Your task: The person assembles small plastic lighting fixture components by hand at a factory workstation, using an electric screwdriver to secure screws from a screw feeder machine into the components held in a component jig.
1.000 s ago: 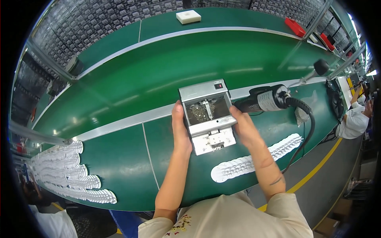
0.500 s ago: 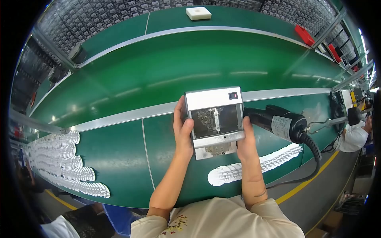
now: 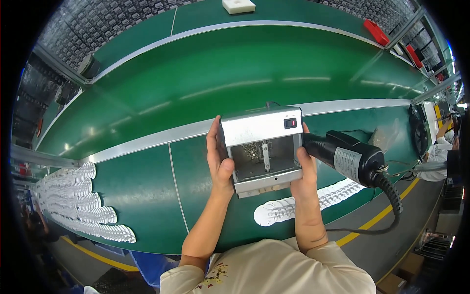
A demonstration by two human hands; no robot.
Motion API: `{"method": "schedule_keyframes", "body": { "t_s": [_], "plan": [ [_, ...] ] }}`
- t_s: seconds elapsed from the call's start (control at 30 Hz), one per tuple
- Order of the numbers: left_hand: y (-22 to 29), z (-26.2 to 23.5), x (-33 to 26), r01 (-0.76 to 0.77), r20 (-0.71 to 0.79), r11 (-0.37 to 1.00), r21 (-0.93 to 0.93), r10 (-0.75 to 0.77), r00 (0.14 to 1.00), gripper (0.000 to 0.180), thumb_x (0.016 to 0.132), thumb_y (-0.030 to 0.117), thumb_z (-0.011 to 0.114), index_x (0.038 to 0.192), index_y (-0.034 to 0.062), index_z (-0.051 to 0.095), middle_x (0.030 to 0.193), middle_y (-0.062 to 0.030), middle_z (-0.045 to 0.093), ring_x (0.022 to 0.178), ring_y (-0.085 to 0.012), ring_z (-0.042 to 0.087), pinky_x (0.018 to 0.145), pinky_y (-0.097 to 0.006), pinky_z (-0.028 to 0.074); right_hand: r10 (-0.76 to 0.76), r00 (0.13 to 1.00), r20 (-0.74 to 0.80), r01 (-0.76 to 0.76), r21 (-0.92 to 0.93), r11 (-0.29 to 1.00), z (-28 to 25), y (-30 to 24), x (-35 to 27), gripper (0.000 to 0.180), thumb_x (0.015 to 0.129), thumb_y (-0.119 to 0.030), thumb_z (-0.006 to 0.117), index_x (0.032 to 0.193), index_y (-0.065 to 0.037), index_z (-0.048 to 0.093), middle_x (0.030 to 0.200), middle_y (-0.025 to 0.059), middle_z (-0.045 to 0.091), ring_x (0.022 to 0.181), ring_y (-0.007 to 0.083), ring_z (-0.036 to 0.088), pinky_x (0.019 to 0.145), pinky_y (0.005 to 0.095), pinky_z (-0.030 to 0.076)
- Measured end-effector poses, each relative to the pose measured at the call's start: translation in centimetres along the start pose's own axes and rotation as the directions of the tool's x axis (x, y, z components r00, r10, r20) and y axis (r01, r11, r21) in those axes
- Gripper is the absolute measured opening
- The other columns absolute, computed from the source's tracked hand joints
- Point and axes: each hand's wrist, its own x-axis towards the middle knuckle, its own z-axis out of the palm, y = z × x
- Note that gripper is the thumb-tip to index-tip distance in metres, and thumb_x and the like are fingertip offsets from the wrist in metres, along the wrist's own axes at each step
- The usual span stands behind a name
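The left hand [image 3: 219, 171] and right hand [image 3: 306, 171], partly curled, grip opposite sides of the box [image 3: 259, 130], at the middle of the bench [image 3: 132, 186]. Its window faces the person, switch [image 3: 290, 123] far right; its near-square outline leaves the long axis unclear.

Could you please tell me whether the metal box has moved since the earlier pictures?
Yes, the metal box is slightly farther right of the bench seam, and tipped so its lower ledge shows less.
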Motion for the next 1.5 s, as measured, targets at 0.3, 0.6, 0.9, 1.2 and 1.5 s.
{"method": "schedule_keyframes", "body": {
  "t_s": [0.3,0.6,0.9,1.2,1.5],
  "plan": [
    [0.4,0.2,-0.3,-0.017,0.005,1.000,0.014,0.017,1.000,0.118,0.061,0.074,0.065,0.140,-0.0022,0.022,0.138,-0.0181,0.033,0.130,-0.0272,0.032,0.108,-0.037,0.021,0.021,1.000,0.019,-0.022,0.051,0.998,0.4,-0.4,-0.4,0.069,0.083,-0.030,0.052,0.141,-0.001,0.029,0.139,0.0125,0.038,0.130,0.0238,0.035,0.108,0.0368,0.022],
    [0.2,0.3,0.1,-0.107,-0.016,0.992,0.072,0.108,0.994,0.121,0.059,0.078,0.062,0.142,0.0007,0.020,0.144,-0.0193,0.026,0.134,-0.0288,0.026,0.110,-0.039,0.018,-0.024,1.000,0.004,0.024,0.017,1.000,-0.4,0.5,-0.4,0.072,0.083,-0.035,0.054,0.141,-0.001,0.028,0.138,0.0121,0.040,0.128,0.0237,0.037,0.107,0.0368,0.025],
    [-0.2,0.0,0.1,-0.139,0.004,0.986,0.095,0.139,0.990,0.121,0.059,0.079,0.060,0.142,0.0013,0.019,0.146,-0.0199,0.021,0.136,-0.0298,0.023,0.111,-0.040,0.016,-0.025,1.000,0.011,0.023,0.114,0.993,-0.2,0.2,-0.4,0.071,0.085,-0.025,0.055,0.143,-0.001,0.022,0.130,0.0120,0.045,0.120,0.0203,0.041,0.105,0.0338,0.023],
    [0.0,0.1,-0.2,-0.153,0.006,0.984,0.086,0.153,0.988,0.119,0.062,0.077,0.060,0.141,-0.0019,0.019,0.146,-0.0209,0.021,0.135,-0.0303,0.023,0.110,-0.040,0.016,0.052,0.998,0.026,-0.054,0.082,0.995,0.3,-0.4,-0.6,0.076,0.084,-0.044,0.053,0.142,-0.002,0.027,0.138,0.0123,0.039,0.128,0.0234,0.037,0.107,0.0378,0.026],
    [-0.2,-0.1,-0.3,-0.159,0.024,0.984,0.075,0.157,0.987,0.119,0.062,0.076,0.060,0.140,-0.0032,0.019,0.146,-0.0221,0.021,0.135,-0.0311,0.023,0.110,-0.041,0.017,0.060,0.998,0.027,-0.065,0.202,0.977,0.2,-0.3,-0.6,0.074,0.084,-0.028,0.054,0.144,-0.003,0.020,0.130,0.0113,0.044,0.121,0.0210,0.039,0.106,0.0351,0.023]
  ]
}}
